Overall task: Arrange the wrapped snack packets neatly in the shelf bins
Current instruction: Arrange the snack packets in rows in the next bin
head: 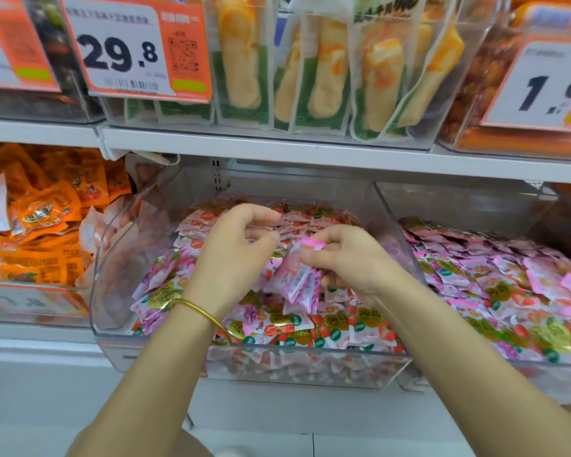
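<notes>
A clear plastic shelf bin on the lower shelf holds a heap of small pink-and-white snack packets with strawberry prints. Both my hands are over the middle of this bin. My right hand grips a small stack of pink packets and pinches one more at its fingertips. My left hand, with a gold bangle on the wrist, hovers beside the stack with curled fingers; nothing shows in its grasp. Neat rows of packets lie at the back of the bin.
A second clear bin of the same pink packets stands to the right. Orange packets fill the bin at left. The upper shelf carries bins of yellow rolls and price tags.
</notes>
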